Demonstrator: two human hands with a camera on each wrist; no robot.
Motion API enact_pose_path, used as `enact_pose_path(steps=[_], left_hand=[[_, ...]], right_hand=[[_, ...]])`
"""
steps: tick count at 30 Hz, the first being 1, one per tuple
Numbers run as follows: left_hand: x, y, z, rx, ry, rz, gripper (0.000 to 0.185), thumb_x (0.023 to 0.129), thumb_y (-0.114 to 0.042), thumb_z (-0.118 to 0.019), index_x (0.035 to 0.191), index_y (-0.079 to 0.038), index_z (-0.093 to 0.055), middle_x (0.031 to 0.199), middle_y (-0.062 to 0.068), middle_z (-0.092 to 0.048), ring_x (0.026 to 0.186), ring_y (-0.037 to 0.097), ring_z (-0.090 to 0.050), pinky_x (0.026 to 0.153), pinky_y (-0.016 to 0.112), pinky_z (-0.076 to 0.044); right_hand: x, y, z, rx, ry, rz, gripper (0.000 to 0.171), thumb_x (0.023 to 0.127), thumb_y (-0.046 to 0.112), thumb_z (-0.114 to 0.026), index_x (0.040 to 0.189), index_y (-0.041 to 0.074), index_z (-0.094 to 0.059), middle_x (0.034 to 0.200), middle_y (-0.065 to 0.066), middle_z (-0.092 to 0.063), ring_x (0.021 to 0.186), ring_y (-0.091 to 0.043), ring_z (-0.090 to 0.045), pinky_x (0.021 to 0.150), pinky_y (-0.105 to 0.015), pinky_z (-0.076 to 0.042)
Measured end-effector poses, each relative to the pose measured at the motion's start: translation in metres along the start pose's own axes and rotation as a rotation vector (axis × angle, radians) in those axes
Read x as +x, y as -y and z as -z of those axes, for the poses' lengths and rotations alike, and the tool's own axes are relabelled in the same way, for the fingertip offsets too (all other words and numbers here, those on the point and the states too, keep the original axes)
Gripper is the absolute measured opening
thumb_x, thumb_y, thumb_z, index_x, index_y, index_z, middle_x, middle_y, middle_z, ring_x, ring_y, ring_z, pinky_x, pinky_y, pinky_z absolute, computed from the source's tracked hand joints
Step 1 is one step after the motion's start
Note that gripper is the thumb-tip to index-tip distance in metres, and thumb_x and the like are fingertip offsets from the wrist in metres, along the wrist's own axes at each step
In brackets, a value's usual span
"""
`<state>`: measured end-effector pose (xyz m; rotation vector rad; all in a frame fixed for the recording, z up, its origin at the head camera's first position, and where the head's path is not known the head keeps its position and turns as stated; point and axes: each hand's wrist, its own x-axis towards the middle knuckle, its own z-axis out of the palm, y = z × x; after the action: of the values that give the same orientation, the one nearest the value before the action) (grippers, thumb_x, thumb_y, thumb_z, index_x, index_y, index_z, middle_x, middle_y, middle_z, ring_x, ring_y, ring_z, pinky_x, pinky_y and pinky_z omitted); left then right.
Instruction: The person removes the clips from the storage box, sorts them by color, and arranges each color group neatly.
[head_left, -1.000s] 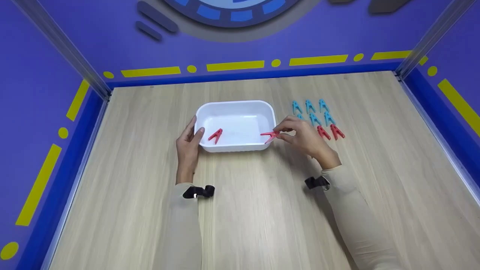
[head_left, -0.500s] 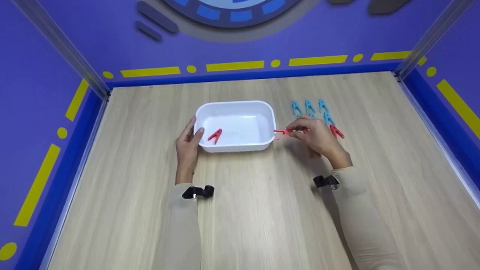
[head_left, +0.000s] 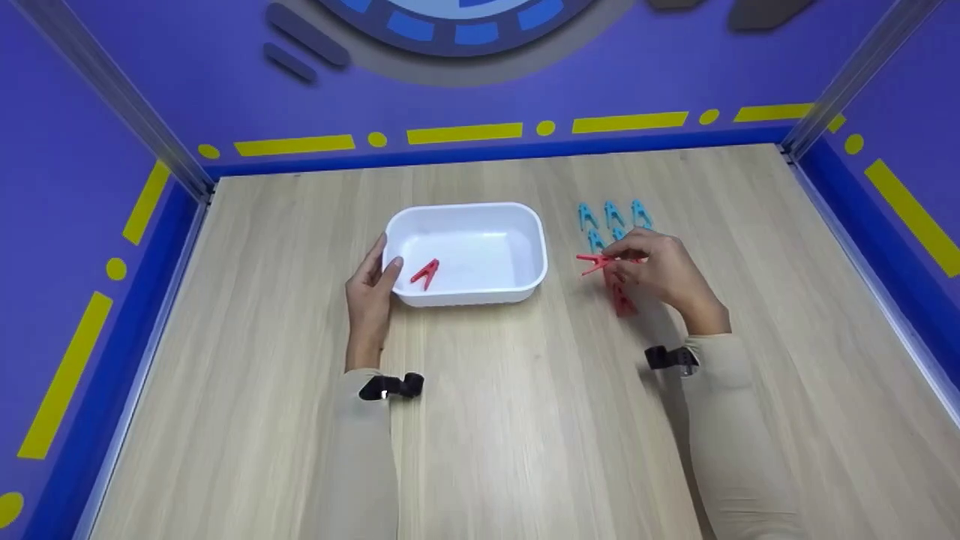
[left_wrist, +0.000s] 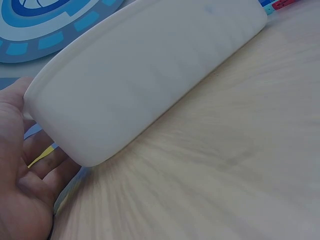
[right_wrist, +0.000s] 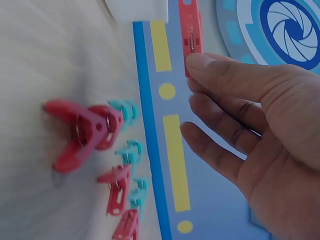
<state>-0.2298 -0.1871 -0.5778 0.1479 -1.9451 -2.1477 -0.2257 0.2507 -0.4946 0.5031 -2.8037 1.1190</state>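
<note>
My right hand [head_left: 664, 271] is pinching a red clothespin [head_left: 596, 262] between thumb and fingertips, holding it above the tabletop [head_left: 525, 420], off to the right of the white tub [head_left: 525, 289]. Another red clothespin [head_left: 622, 300] is lying on the wood just below that hand, and the blue clothespins [head_left: 611, 215] are sitting in rows just beyond it. My left hand [head_left: 371, 289] is resting against the tub's left end, fingers relaxed along the wall, thumb at the rim. One red clothespin [head_left: 424, 274] is lying inside the tub, close by that thumb.
</note>
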Motion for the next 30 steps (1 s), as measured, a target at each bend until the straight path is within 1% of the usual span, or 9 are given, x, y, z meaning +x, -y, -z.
enact_pose_path(steps=[2,5,11,15,18,24,30], left_hand=[[0.0,0.0,0.0,-0.004,-0.003,-0.005,0.056,0.101,-0.021,-0.077,0.154,-0.016,-0.059,0.159,-0.003,-0.052,0.15,0.012,-0.042,0.12,0.024,-0.037],[0.0,-0.001,0.001,0.003,-0.002,0.0,0.055,0.102,-0.02,-0.076,0.154,-0.016,-0.058,0.16,-0.003,-0.051,0.151,0.011,-0.041,0.121,0.023,-0.035],[0.001,-0.001,0.0,-0.008,0.003,0.011,0.056,0.103,-0.014,-0.074,0.156,-0.012,-0.055,0.162,0.001,-0.048,0.153,0.014,-0.038,0.122,0.026,-0.034],[0.001,-0.001,-0.001,-0.008,0.001,0.012,0.056,0.102,-0.017,-0.075,0.155,-0.014,-0.057,0.161,0.0,-0.05,0.151,0.013,-0.041,0.121,0.024,-0.036],[0.001,0.0,0.0,0.002,0.0,0.006,0.055,0.102,-0.02,-0.076,0.154,-0.016,-0.058,0.161,-0.002,-0.051,0.151,0.012,-0.041,0.12,0.022,-0.037],[0.001,0.001,0.0,0.017,-0.004,-0.001,0.055,0.102,-0.023,-0.075,0.154,-0.018,-0.059,0.16,-0.003,-0.051,0.15,0.012,-0.042,0.119,0.024,-0.038],[0.0,-0.001,0.0,0.015,0.001,-0.007,0.056,0.102,-0.023,-0.076,0.155,-0.016,-0.058,0.16,-0.002,-0.052,0.149,0.013,-0.043,0.12,0.026,-0.039]], right_hand=[[-0.001,-0.003,0.003,-0.002,0.007,-0.006,0.019,0.092,-0.002,-0.081,0.109,0.007,-0.083,0.102,-0.008,-0.074,0.093,-0.023,-0.067,0.077,-0.013,-0.051],[-0.004,-0.007,0.008,-0.02,0.016,-0.014,0.019,0.093,-0.004,-0.079,0.109,0.006,-0.083,0.102,-0.009,-0.074,0.093,-0.024,-0.068,0.074,-0.009,-0.049],[-0.011,-0.016,0.02,-0.048,0.016,-0.045,0.019,0.093,-0.008,-0.077,0.108,0.003,-0.082,0.104,-0.013,-0.073,0.092,-0.026,-0.067,0.072,-0.011,-0.048],[-0.014,-0.02,0.025,-0.047,0.024,-0.098,0.019,0.095,-0.006,-0.075,0.11,0.004,-0.082,0.106,-0.013,-0.072,0.094,-0.028,-0.066,0.071,-0.013,-0.049],[-0.014,-0.022,0.026,-0.044,0.026,-0.117,0.019,0.095,-0.006,-0.075,0.11,0.004,-0.082,0.106,-0.013,-0.072,0.095,-0.029,-0.066,0.071,-0.013,-0.049],[-0.015,-0.025,0.026,-0.035,0.031,-0.106,0.019,0.095,-0.004,-0.077,0.11,0.005,-0.082,0.106,-0.011,-0.072,0.094,-0.027,-0.067,0.071,-0.011,-0.05],[-0.024,-0.034,0.029,-0.034,0.032,-0.067,0.019,0.092,-0.005,-0.08,0.109,0.003,-0.082,0.103,-0.013,-0.073,0.094,-0.028,-0.069,0.074,-0.006,-0.047]])
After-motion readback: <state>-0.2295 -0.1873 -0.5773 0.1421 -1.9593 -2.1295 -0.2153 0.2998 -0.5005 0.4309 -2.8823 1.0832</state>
